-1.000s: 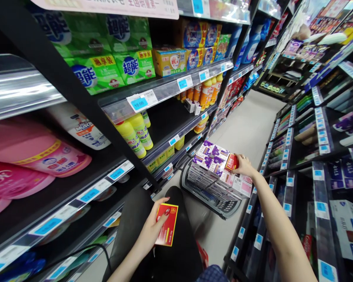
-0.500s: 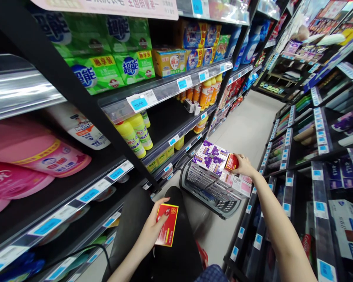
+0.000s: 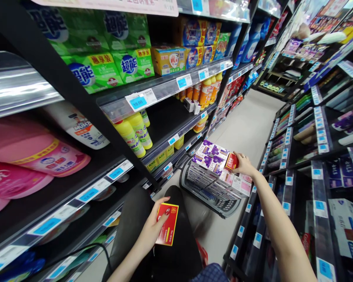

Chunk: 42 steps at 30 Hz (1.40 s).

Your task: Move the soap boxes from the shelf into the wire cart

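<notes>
My left hand (image 3: 157, 222) is closed on a flat red box with yellow edges (image 3: 170, 227), held over my knee with the thumb across its face. Out to the right, the fingers of my right hand (image 3: 243, 164) close around a smaller-looking red box (image 3: 231, 161). That box touches the top of stacked purple-and-white LUX boxes (image 3: 211, 156). Pink-and-white boxes (image 3: 241, 185) lie beside them, just below my right hand. All these boxes stand in a grey shopping basket (image 3: 206, 203) on the floor.
Shelves on the left hold green soap packs (image 3: 129, 66), yellow bottles (image 3: 138, 135) and pink pouches (image 3: 47, 154). Two small white boxes (image 3: 192, 105) sit near a shelf edge. Dark shelving (image 3: 300, 188) lines the right side. The aisle floor (image 3: 241, 121) runs between.
Almost nothing differs. Both hands keep their hold and place; the view has shifted very slightly.
</notes>
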Available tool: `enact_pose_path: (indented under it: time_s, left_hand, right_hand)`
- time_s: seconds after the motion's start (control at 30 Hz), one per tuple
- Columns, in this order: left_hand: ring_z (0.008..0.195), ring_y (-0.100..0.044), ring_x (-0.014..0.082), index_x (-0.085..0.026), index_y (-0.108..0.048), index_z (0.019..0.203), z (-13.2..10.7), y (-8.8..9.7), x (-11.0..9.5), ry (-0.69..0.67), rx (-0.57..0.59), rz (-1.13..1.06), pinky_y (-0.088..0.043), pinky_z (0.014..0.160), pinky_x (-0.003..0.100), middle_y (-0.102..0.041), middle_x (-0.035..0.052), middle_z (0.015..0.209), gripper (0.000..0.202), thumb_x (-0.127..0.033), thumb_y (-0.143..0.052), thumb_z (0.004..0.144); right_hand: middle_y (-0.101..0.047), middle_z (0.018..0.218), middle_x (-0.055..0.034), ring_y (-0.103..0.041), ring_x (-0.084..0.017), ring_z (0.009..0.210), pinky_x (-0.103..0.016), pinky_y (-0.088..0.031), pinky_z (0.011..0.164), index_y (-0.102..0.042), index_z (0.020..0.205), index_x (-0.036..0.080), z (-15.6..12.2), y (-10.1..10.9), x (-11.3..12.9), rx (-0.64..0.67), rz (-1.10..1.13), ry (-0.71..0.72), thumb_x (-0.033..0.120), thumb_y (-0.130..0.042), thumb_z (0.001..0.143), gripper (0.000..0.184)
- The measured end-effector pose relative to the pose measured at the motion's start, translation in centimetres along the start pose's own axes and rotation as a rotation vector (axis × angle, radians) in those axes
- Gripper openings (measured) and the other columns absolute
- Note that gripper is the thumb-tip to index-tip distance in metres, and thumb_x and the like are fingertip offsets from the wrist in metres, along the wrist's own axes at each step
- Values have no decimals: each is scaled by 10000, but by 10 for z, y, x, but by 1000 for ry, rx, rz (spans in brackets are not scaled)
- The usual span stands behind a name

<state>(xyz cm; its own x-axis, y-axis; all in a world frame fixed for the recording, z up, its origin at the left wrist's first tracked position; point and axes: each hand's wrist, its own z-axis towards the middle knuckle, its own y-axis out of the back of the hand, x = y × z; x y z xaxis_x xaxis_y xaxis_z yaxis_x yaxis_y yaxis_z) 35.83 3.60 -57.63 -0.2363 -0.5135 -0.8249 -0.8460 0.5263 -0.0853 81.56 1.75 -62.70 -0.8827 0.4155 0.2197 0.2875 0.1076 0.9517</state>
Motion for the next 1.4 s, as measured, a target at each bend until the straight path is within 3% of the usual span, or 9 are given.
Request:
enact_pose_path:
  time_s: [0.17, 0.37, 0.47, 0.57, 0.7, 0.9, 1.13, 1.27, 1.4]
  left_hand:
    - [681, -581, 172, -243, -222, 1382, -1, 1, 0, 18, 25, -115, -468, 660, 288, -591, 45, 934, 800, -529, -599, 737]
    - [795, -612, 185, -248, -251, 1360, -8, -5, -9, 117, 23, -350, -484, 745, 306, -561, 74, 1139, 815, -415, -679, 687]
    - [802, -600, 175, -248, -305, 1271, -7, -16, -7, 75, -16, -377, -486, 718, 291, -541, 60, 1132, 717, -395, -687, 682]
    - [957, -564, 197, -238, -298, 1220, -3, -31, -4, -60, -41, -309, -480, 825, 317, -474, 68, 1196, 659, -409, -673, 706]
    - [1196, -435, 229, -211, -275, 1200, -4, -48, -3, -181, -80, -201, -364, 1027, 349, -377, 110, 1306, 613, -486, -613, 768]
    - [1179, -480, 257, -253, -278, 1165, -20, -48, -9, -138, 230, -564, -381, 998, 425, -419, 112, 1328, 609, -550, -619, 758]
    - [1329, -309, 238, -166, -542, 1084, -24, -27, -27, -220, 273, -354, -198, 1130, 386, -461, 107, 1334, 400, -479, -547, 835]
    - [1135, -497, 268, -147, -555, 1054, -17, -26, -25, -118, 333, -244, -377, 996, 440, -513, 135, 1248, 408, -484, -548, 824]
    - [1034, -529, 233, -148, -564, 1013, -14, -27, -19, -105, 383, -169, -412, 945, 393, -544, 125, 1165, 450, -523, -599, 768]
  right_hand:
    - [-313, 1384, -213, -306, -341, 1249, -433, -208, 1052, -225, 1445, 58, -13, 27, 2, -47, 69, 43, 487, -630, 669, 975]
    - [-493, 1126, -130, -511, -247, 982, -399, -420, 879, -468, 1238, 167, -94, 74, 66, -601, 334, 59, 459, -553, 784, 547]
    - [-534, 832, -45, -514, -235, 748, -429, -435, 710, -497, 1085, 309, -149, 50, 139, -486, 578, 35, 462, -536, 814, 314]
    - [-547, 1062, -58, -529, -297, 912, -495, -444, 767, -348, 1304, 403, -188, 3, 208, -241, 773, 139, 455, -709, 669, 733]
    - [-440, 1248, -113, -426, -367, 1113, -594, -352, 908, -277, 1396, 378, -209, -36, 250, -229, 852, 159, 367, -806, 551, 998]
    - [-506, 1167, -105, -500, -295, 1052, -506, -400, 914, -451, 1250, 298, -209, -25, 232, -29, 963, 188, 323, -741, 630, 685]
    - [-560, 814, -4, -595, -206, 733, -394, -505, 662, -542, 926, 365, -201, -82, 213, -46, 1967, 215, 724, -541, 654, 451]
    - [-569, 949, -53, -583, -282, 807, -471, -494, 675, -482, 1120, 416, -203, -90, 205, -184, 1878, 153, 921, -408, 467, 829]
    - [-537, 1126, -117, -548, -324, 999, -512, -445, 809, -331, 1325, 325, -197, -53, 159, -310, 1619, -62, 748, -425, 678, 779]
